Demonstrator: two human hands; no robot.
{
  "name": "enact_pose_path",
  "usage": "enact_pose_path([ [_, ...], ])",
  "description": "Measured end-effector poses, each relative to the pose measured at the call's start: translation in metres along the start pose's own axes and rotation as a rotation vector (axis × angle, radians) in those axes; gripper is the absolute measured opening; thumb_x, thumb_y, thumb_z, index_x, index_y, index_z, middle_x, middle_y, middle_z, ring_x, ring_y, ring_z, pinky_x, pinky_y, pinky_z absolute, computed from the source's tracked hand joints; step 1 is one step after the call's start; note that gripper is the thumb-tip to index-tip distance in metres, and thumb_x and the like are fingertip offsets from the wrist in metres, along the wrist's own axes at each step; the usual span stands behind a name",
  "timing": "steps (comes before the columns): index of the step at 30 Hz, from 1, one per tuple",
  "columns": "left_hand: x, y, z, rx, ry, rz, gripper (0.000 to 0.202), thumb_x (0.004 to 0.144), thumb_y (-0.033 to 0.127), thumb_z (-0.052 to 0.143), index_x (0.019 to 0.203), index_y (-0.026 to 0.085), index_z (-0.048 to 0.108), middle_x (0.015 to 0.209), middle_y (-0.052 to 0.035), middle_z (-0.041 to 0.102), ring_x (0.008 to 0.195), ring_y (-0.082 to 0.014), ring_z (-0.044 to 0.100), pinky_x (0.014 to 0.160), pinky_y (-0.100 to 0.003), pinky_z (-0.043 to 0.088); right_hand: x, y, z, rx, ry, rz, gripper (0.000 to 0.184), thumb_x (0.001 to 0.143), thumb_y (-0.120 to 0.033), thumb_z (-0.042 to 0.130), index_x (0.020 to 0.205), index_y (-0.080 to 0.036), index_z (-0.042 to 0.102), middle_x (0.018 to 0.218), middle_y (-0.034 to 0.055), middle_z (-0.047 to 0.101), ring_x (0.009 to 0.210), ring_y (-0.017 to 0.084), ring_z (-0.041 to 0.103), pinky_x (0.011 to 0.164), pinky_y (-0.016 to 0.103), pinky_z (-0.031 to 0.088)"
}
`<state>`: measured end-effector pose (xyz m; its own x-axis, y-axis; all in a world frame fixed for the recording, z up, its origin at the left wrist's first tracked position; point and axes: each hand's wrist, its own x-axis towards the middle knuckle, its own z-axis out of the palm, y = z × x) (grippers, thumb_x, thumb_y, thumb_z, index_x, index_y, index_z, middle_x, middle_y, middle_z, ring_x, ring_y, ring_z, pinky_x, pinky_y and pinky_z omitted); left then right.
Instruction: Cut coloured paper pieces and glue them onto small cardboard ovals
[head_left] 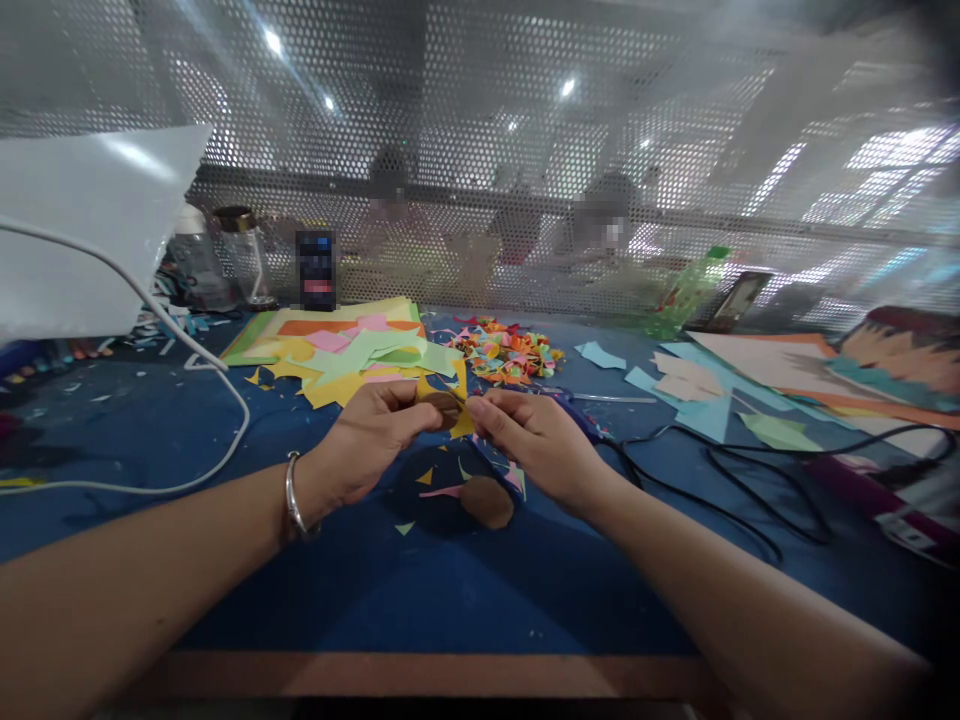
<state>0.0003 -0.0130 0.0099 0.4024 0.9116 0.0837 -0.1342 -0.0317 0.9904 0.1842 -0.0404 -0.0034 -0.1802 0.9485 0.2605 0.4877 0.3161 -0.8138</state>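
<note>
Between thumb and fingers, my left hand [375, 435] pinches a round brown piece [448, 408] together with yellow paper [463, 422]. My right hand [540, 445] is closed on the right edge of that same yellow paper, the fingertips of both hands almost meeting. Another brown disc [487, 503], like cardboard, lies flat on the blue table below the hands. A thin pink paper strip [441, 491] and small scraps lie beside it. Just past the hands is a heap of small colourful paper bits [510, 350].
Coloured paper sheets [315, 325] are stacked at back left, near a phone [316, 270] and bottles. A white cable [244, 410] curves across the left; black cables [720, 480] loop at right. More paper [757, 360] lies right. A perforated metal screen [480, 120] stands behind.
</note>
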Motion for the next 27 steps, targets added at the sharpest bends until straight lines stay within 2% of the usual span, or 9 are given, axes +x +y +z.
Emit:
enact_pose_path([
  [10, 0.0, -0.001, 0.0, 0.059, -0.016, 0.009, 0.008, 0.063, 0.016, 0.064, 0.067, 0.015, 0.071, 0.059, 0.0041, 0.059, 0.049, -0.0053, 0.032, 0.048, -0.022, 0.025, 0.001, 0.0, -0.002, -0.064, 0.013, -0.032, 0.05, 0.094, -0.059, 0.044, 0.062, -0.021, 0.042, 0.058, -0.0038, 0.037, 0.053, 0.011, 0.033, 0.051, 0.026, 0.026],
  [15, 0.004, -0.006, -0.003, 0.126, 0.082, -0.011, 0.005, 0.064, 0.018, 0.066, 0.067, 0.015, 0.07, 0.061, 0.0004, 0.061, 0.05, -0.0067, 0.034, 0.046, -0.024, 0.021, 0.003, 0.004, -0.001, 0.049, 0.051, 0.03, 0.05, 0.09, -0.065, 0.046, 0.066, -0.021, 0.048, 0.058, -0.0042, 0.037, 0.051, 0.011, 0.032, 0.046, 0.025, 0.026],
  [19, 0.007, -0.01, -0.006, 0.157, 0.145, 0.0, 0.005, 0.066, 0.019, 0.068, 0.069, 0.016, 0.07, 0.061, -0.0008, 0.06, 0.05, -0.0075, 0.038, 0.046, -0.024, 0.019, 0.007, 0.009, 0.0, 0.135, 0.109, 0.141, 0.051, 0.086, -0.069, 0.051, 0.072, -0.02, 0.054, 0.054, -0.0068, 0.032, 0.046, 0.009, 0.027, 0.043, 0.024, 0.023],
  [27, 0.006, -0.009, -0.004, 0.204, 0.112, -0.027, 0.006, 0.068, 0.02, 0.068, 0.065, 0.015, 0.068, 0.06, 0.0005, 0.058, 0.049, -0.0065, 0.034, 0.045, -0.023, 0.02, 0.007, 0.008, 0.001, 0.283, 0.108, 0.259, 0.053, 0.081, -0.071, 0.055, 0.081, -0.017, 0.059, 0.054, -0.0099, 0.028, 0.043, 0.007, 0.022, 0.042, 0.023, 0.019],
])
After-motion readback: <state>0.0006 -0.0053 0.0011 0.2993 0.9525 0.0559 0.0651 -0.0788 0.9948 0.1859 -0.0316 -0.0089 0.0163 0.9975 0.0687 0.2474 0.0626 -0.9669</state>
